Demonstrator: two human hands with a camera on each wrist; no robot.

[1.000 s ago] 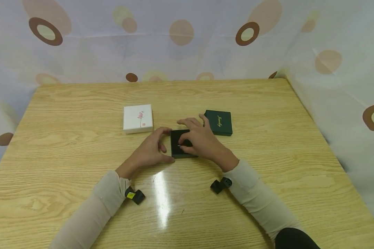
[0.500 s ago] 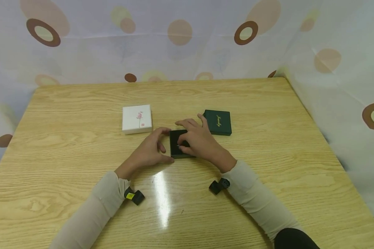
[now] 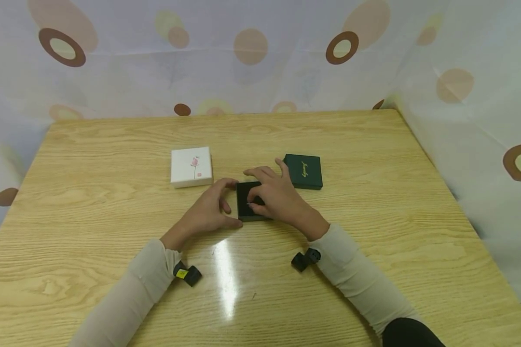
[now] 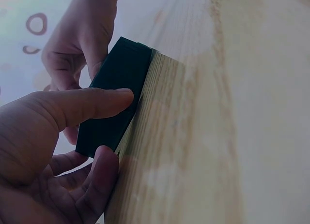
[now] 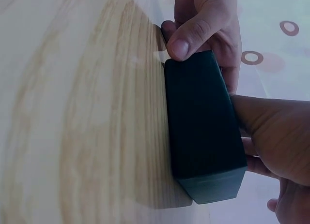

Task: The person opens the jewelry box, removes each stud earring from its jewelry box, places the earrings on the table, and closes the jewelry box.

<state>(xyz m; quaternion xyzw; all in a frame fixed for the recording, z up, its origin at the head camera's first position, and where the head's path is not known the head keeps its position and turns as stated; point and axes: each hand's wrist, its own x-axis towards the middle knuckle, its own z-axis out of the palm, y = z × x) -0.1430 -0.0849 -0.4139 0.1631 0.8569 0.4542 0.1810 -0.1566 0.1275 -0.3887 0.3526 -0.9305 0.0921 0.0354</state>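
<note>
A dark green jewelry box base [image 3: 253,218] with a black inner pad sits on the table between my hands. My left hand [image 3: 206,209] grips its left side, thumb at the near corner and index finger at the far corner. Over the pad, my right hand [image 3: 280,197] pinches a small, thin shiny piece [image 3: 248,204] between thumb and index finger, its other fingers spread toward the back. The piece is mostly hidden, so its exact kind is unclear. Both wrist views show the box base's outer wall [image 4: 114,74] but not the pad.
Behind my right hand lies the dark green lid [image 3: 306,172] with gold lettering. A white box [image 3: 191,167] with a pink flower print stands behind my left hand. The wooden table [image 3: 113,144] meets a patterned cloth [image 3: 217,72] at the back and right.
</note>
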